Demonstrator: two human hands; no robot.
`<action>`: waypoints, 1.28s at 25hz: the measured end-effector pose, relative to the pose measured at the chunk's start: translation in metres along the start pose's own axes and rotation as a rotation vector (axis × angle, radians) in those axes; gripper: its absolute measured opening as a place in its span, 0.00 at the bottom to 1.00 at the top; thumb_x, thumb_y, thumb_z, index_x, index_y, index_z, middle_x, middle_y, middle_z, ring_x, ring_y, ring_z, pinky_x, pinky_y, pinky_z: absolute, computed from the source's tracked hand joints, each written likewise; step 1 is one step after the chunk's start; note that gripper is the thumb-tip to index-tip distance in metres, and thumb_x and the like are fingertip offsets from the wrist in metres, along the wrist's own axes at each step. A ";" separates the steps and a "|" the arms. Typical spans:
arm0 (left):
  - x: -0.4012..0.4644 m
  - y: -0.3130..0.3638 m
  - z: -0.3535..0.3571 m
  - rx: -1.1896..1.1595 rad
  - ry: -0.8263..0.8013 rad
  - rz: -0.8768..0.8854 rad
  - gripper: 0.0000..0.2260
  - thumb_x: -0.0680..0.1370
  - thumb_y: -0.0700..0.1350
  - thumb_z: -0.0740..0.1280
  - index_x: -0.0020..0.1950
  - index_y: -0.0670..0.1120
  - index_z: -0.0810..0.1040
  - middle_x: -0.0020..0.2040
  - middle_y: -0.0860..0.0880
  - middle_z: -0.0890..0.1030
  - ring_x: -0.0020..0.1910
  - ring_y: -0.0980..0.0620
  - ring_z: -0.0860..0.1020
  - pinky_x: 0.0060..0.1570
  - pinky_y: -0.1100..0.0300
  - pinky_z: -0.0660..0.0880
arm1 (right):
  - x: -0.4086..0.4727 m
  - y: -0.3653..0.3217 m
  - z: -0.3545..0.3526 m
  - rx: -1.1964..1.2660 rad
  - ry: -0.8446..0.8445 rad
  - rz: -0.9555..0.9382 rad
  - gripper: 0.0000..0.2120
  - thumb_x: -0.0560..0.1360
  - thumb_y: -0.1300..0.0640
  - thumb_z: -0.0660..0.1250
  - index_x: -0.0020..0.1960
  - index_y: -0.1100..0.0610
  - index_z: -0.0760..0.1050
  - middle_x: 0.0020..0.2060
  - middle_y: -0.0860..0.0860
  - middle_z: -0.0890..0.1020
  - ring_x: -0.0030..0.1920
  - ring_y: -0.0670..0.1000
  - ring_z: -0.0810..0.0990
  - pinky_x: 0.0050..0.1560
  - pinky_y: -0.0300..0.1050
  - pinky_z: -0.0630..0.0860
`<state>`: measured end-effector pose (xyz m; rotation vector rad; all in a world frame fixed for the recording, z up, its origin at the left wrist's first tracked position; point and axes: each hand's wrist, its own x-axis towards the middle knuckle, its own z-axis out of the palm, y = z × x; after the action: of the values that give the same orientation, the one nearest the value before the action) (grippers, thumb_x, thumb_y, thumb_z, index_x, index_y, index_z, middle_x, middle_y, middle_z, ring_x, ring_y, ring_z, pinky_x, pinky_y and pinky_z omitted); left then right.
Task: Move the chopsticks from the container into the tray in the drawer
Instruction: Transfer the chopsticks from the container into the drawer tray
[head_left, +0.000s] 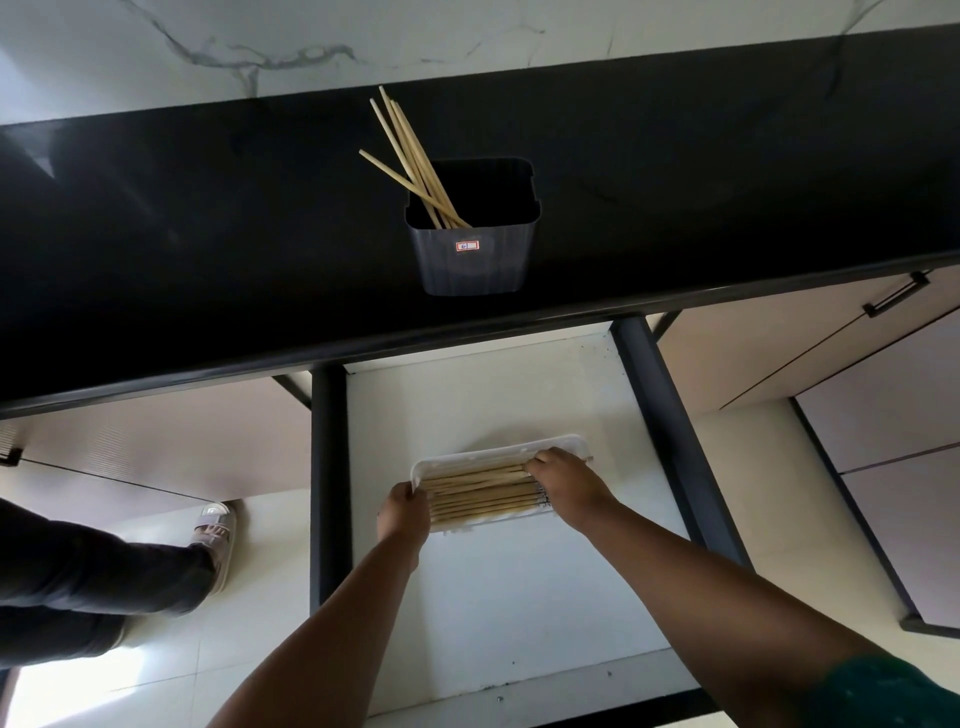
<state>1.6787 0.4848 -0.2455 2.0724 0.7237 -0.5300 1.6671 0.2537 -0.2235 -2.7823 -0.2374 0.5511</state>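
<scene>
Slim, pale wooden chopsticks (480, 493) lie flat in the white rounded-rectangle tray (498, 448) in the drawer (498, 597). The left hand (402, 514) grips the tray's end; the right hand (563, 480) fingers curl onto the sticks. A few sticks lean in the ribbed translucent container (475, 254) on the glossy black counter (208, 234).

Both forearms are bare from wrist to near the elbow. The left hand (402, 514) and right hand (563, 480) wear no rings, watch or gloves. At the right arm's upper end sits a dark green sleeve (878, 693) with faint pale flecks on the fabric.
</scene>
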 end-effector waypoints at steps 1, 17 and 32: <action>0.001 -0.001 0.000 0.006 0.001 0.012 0.11 0.79 0.45 0.57 0.54 0.44 0.77 0.43 0.46 0.77 0.40 0.48 0.74 0.32 0.60 0.66 | 0.000 0.000 0.001 0.002 0.027 -0.002 0.18 0.76 0.66 0.59 0.64 0.56 0.75 0.62 0.52 0.77 0.65 0.54 0.73 0.61 0.47 0.73; 0.001 -0.003 0.003 0.020 0.072 0.081 0.09 0.79 0.43 0.57 0.49 0.46 0.76 0.42 0.46 0.77 0.42 0.44 0.74 0.40 0.57 0.68 | -0.004 0.007 -0.002 -0.248 0.083 -0.110 0.20 0.70 0.69 0.61 0.59 0.58 0.78 0.51 0.54 0.81 0.58 0.58 0.76 0.58 0.49 0.74; -0.003 -0.001 0.002 -0.011 0.079 -0.007 0.16 0.81 0.54 0.55 0.47 0.45 0.77 0.38 0.48 0.77 0.42 0.46 0.74 0.41 0.57 0.70 | -0.018 0.028 -0.010 -0.350 0.097 -0.030 0.16 0.64 0.63 0.74 0.51 0.58 0.78 0.45 0.54 0.82 0.46 0.54 0.80 0.43 0.46 0.77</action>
<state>1.6757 0.4833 -0.2457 2.0904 0.7784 -0.4491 1.6576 0.2205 -0.2171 -3.1260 -0.3866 0.3975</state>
